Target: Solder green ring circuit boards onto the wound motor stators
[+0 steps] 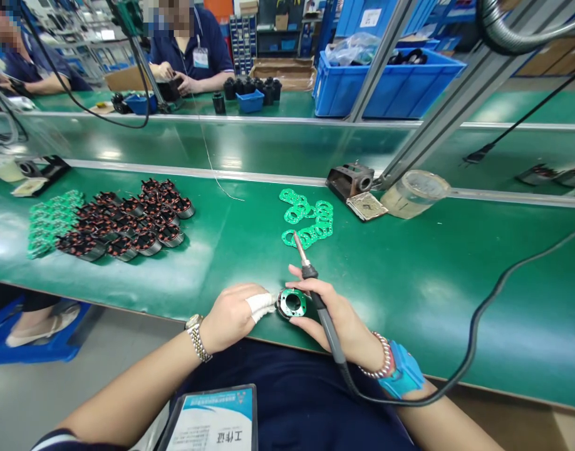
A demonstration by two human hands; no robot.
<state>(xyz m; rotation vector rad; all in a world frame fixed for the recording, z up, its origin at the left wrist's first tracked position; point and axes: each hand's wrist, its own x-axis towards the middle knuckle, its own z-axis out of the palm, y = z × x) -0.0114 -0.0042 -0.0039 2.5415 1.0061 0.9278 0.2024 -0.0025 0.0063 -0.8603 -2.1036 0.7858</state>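
The right hand (347, 321) grips a soldering iron (329, 330), its handle lying across the palm, while its forefinger and thumb hold a round coil part with a green face (302, 304) between the two hands, just above the near edge of the desk (240, 250). The left hand (231, 314) is curled, its white-taped fingertips meeting the near side of that part; they hide its left edge, so whether they pinch it or only steady it cannot be told. The part's underside is out of sight.

The iron's tip points away from the hands and overlaps the nearest of some loose green rings (321, 229); whether it touches is unclear. Beyond the right hand stand a metal holder (346, 180), a flat pad (366, 207) and a cloudy tub (412, 195), its contents hard to make out. Beyond and left of the left hand, copper coils (128, 219) crowd together, partly covering some green boards (52, 225). Below the hands, a badge (212, 423) is cut off by the bottom edge.
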